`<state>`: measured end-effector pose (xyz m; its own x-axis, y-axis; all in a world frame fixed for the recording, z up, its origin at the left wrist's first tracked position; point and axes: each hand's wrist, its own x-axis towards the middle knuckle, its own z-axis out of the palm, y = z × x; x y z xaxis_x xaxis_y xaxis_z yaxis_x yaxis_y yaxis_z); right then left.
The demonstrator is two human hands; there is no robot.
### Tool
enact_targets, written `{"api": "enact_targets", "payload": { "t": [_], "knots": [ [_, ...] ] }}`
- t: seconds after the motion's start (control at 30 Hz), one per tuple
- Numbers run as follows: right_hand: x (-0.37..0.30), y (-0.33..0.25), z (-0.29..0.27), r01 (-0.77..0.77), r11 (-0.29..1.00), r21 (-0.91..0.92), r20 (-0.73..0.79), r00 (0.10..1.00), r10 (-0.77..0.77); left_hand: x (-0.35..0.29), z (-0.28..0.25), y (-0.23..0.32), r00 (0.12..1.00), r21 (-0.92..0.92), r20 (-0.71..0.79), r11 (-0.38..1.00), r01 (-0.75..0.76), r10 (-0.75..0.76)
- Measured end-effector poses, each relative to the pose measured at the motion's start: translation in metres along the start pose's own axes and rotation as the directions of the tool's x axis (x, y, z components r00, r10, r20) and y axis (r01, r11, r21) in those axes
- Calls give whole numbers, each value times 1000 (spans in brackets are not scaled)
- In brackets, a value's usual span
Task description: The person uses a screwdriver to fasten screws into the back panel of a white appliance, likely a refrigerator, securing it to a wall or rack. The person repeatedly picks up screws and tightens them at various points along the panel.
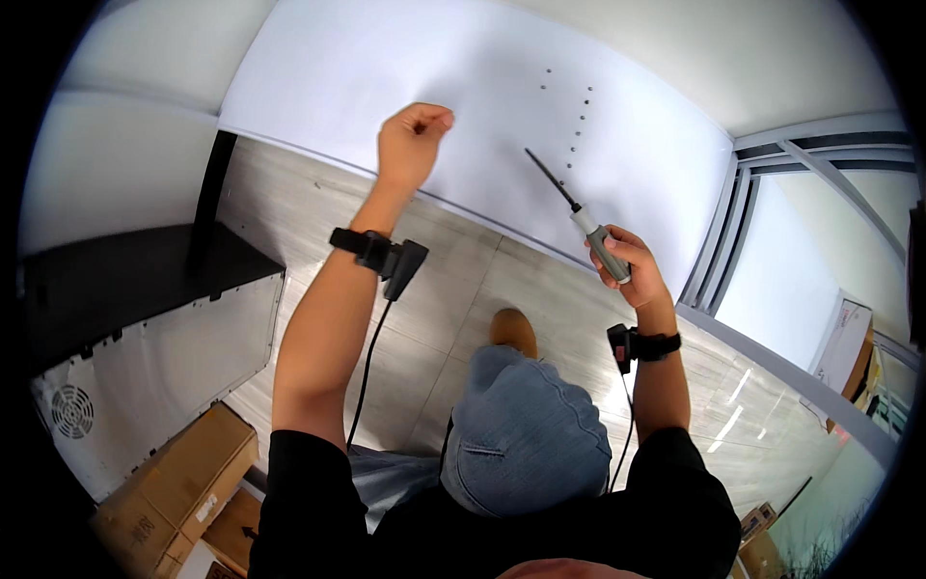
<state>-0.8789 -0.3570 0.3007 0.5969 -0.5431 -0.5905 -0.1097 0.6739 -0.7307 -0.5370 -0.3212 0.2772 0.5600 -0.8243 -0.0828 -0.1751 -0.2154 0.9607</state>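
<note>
In my right hand (pixel 630 262) is a screwdriver (pixel 600 243) with a grey and white handle. Its dark shaft points up and to the left over the white table (pixel 338 87). Several small dark screws (pixel 582 118) stand or lie in a loose line on the tabletop, beyond the screwdriver; two more sit a little to the left of the line's far end. My left hand (pixel 413 145) is above the table's near side, thumb and fingers curled together in a pinch. What it holds, if anything, is too small or hidden to tell.
A black-topped metal cabinet (pixel 154 275) stands at the left, with cardboard boxes (pixel 178 482) below it. Grey metal framing (pixel 733 241) runs along the right. Wrist straps with cables (pixel 365 357) hang from both my arms.
</note>
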Motion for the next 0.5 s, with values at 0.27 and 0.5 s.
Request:
{"api": "enact_targets", "payload": {
  "t": [0.27,0.5],
  "knots": [
    [24,3,-22,111,990,81,-210,973,-92,45,104,-15,993,332,88,937,-105,81],
    [26,7,-37,87,991,104,-288,956,-54,68,141,-23,972,397,160,891,-221,170]
  ]
}}
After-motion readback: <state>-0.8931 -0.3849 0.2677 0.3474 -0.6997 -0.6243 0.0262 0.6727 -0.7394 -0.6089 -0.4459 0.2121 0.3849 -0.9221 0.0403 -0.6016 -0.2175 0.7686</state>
